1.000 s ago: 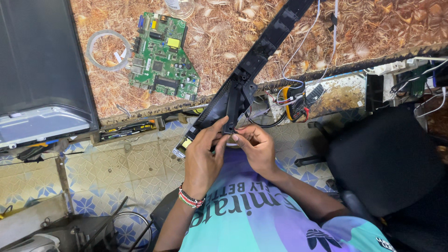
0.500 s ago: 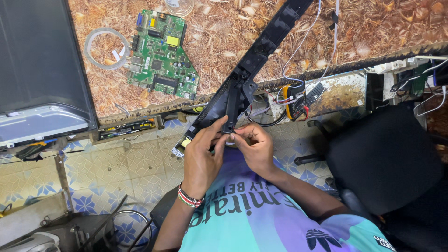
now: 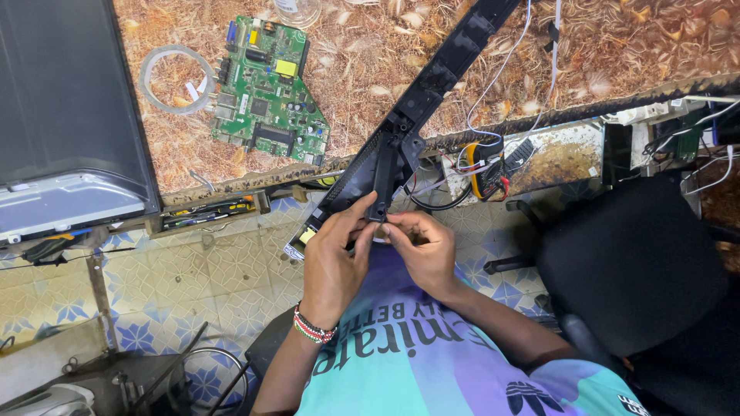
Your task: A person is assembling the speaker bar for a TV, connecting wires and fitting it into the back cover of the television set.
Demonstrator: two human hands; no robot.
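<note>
I'm sitting over a tiled floor point(image 3: 193, 270) with a blue flower pattern, facing a bench point(image 3: 370, 92) whose top is a mottled brown, leaf-like pattern with a worn dark front edge. On its left end lies the biggest thing here, a flat dark screen panel point(image 3: 65, 115) with a pale metal strip along its near side. To my right stands a black chair point(image 3: 640, 270). The long black plastic bar point(image 3: 432, 85) runs slantwise across the bench from the far right down toward me, its long axis pointing from the upper right to my lap, and its near end hangs off the bench edge straight into my hands. My left hand point(image 3: 331, 262) wraps the near end from the left and underneath, its thumb and fingers pressed onto the bar's lower part; my right hand point(image 3: 424, 250) sits just right of it, fingers drawn together in a pinch at the bar's tip, though I cannot tell whether something small sits between them. Both hands meet at that tip; the left has the fuller hold. Farther left on the bench lies a green circuit board point(image 3: 270, 92), and beside it a ring of clear tape point(image 3: 176, 78). Thin white wires point(image 3: 501, 69) trail over the bench near the bar, and a yellow-and-black meter point(image 3: 487, 162) sits on the shelf under the bench edge. A beaded bracelet point(image 3: 312, 330) circles my left wrist.
</note>
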